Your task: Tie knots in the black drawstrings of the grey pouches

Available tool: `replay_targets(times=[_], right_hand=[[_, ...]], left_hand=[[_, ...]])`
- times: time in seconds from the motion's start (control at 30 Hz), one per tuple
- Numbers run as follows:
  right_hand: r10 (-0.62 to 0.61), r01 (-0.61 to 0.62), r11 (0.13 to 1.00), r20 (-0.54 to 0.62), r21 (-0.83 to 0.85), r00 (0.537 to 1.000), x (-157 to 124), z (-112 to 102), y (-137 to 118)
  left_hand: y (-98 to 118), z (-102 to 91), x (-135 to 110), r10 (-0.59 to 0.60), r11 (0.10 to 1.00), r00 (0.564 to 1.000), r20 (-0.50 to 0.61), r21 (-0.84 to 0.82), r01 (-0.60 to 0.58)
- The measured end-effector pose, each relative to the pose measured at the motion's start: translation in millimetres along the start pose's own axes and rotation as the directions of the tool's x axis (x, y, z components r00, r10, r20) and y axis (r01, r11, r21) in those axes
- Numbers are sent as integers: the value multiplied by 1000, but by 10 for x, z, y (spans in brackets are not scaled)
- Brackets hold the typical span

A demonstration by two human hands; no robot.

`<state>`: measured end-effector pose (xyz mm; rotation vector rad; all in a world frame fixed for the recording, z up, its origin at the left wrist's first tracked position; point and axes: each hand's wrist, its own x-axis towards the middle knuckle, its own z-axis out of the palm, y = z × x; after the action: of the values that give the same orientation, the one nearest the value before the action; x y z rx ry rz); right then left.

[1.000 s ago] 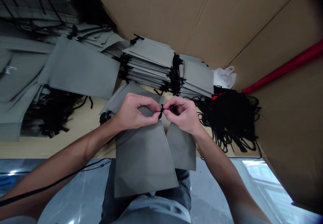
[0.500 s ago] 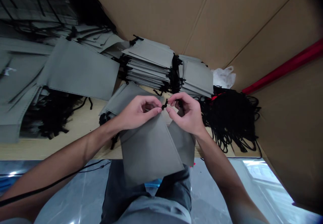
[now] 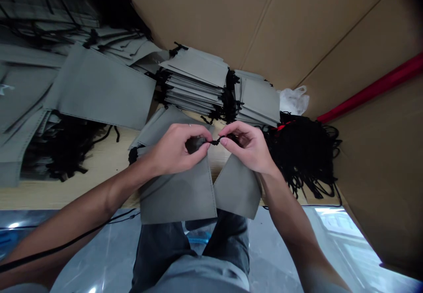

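Note:
Between my two hands a black cord [image 3: 215, 142] with a small knot is stretched, above the table's front part. My left hand [image 3: 183, 148] pinches its left end between thumb and forefinger. The right side of the cord is pinched by my right hand [image 3: 246, 145], whose other fingers are curled. Below my left hand hangs a grey flat pouch [image 3: 180, 198] with a stitched edge, reaching past the table edge. A second grey piece [image 3: 239, 187] hangs under my right hand. Where the cord joins them is hidden by my fingers.
Behind my hands stand stacks of grey pouches [image 3: 198, 70] with black cords, and another stack [image 3: 257, 97] beside them. More pouches [image 3: 105, 88] lie at left. A bundle of black cords [image 3: 300, 156], a clear plastic bag [image 3: 294, 100] and cardboard walls [image 3: 330, 33] are at right.
The knotted cord has gone from bunched upright to drawn level between my fingers. The large grey pouch has swung left, and the second piece shows more fully.

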<state>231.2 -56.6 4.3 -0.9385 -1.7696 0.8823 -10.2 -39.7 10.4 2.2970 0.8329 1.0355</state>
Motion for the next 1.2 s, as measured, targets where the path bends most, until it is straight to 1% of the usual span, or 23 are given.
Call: replay_targets(times=[0.1, 0.2, 0.3, 0.4, 0.67, 0.8, 0.93, 1.07, 1.2], right_hand=[[-5, 4, 998, 7, 56, 1000, -1, 52, 11], [-22, 22, 996, -2, 88, 1000, -3, 96, 16], [-37, 39, 997, -34, 66, 999, -7, 113, 12], [-48, 49, 998, -47, 29, 998, -14, 115, 6], [-64, 63, 998, -49, -23, 997, -47, 120, -16], [-66, 66, 994, 1, -88, 998, -60, 100, -33], [-86, 82, 987, -26, -138, 996, -61, 67, -24], [-66, 60, 993, -53, -106, 996, -53, 37, -22], [-70, 67, 996, -54, -56, 996, -47, 39, -33]], left_hand=[[12, -10, -11, -24, 999, 1000, -9, -42, 23], [17, -9, -18, -1, 998, 998, -63, -56, -3], [15, 0, -22, 16, 999, 994, -109, -38, -20], [16, 3, -21, 7, 999, 993, -115, -34, -11], [18, -14, -10, -60, 998, 994, -91, -37, 57], [8, -6, -12, -69, 995, 995, -67, -73, 64], [13, -17, -16, -64, 994, 996, -62, -94, 58], [15, -43, -11, -93, 995, 996, -6, -32, 93], [-4, -37, 6, -89, 993, 996, -6, -84, 88]])
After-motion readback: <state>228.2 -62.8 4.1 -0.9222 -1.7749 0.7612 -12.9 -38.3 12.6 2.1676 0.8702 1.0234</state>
